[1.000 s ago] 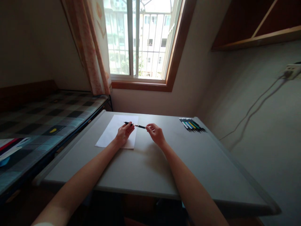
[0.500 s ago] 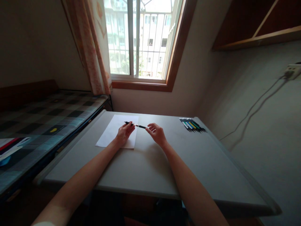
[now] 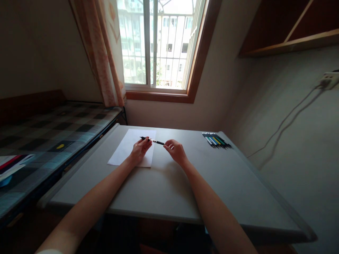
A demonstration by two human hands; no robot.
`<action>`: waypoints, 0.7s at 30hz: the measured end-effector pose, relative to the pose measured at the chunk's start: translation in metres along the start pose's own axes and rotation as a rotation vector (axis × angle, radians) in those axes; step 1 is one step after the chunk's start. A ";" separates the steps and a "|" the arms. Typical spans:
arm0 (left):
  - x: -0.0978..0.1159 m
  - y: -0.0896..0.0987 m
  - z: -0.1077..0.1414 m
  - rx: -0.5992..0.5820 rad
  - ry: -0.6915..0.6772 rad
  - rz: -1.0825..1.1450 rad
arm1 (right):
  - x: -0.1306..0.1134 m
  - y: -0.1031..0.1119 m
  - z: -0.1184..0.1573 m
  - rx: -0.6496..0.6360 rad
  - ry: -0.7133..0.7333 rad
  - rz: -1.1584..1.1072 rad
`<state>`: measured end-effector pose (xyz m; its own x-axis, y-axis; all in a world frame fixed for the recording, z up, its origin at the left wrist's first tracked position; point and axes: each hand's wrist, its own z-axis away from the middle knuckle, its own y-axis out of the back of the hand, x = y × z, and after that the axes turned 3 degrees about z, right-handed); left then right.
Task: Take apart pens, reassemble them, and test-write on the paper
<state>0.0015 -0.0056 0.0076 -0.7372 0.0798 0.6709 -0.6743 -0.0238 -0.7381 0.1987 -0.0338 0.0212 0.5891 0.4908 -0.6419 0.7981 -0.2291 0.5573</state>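
Note:
A slim black pen point(image 3: 159, 142) with a pale middle section stretches between my two hands above the table. My left hand point(image 3: 140, 150) is closed around its left half, and the pen's dark tip sticks out beyond the fingers on the left. At the pen's right end, the thumb and fingers of my right hand point(image 3: 175, 150) pinch it. Beneath my left hand lies a white sheet of paper point(image 3: 124, 150), partly covered by that hand and forearm.
Several pens point(image 3: 216, 140) with white, green, yellow and blue parts lie side by side at the table's point(image 3: 225, 183) far right. A checked bed point(image 3: 79, 123) stands to the left, a window point(image 3: 159, 53) ahead. A cable point(image 3: 286, 121) runs down the right wall.
The fingers of my right hand have drawn in a little at the pen's right end. My left hand and the pen look almost unmoved.

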 end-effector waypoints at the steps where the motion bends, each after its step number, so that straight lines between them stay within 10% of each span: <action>1: 0.000 0.000 0.000 -0.004 0.003 0.001 | 0.000 0.000 0.000 -0.005 0.008 0.006; 21: 0.001 0.000 0.002 -0.041 0.003 -0.029 | 0.003 0.000 0.000 -0.043 0.089 0.133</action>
<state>0.0002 -0.0072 0.0083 -0.7170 0.0834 0.6921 -0.6932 0.0195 -0.7205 0.2005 -0.0330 0.0195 0.6740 0.5316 -0.5130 0.7067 -0.2616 0.6574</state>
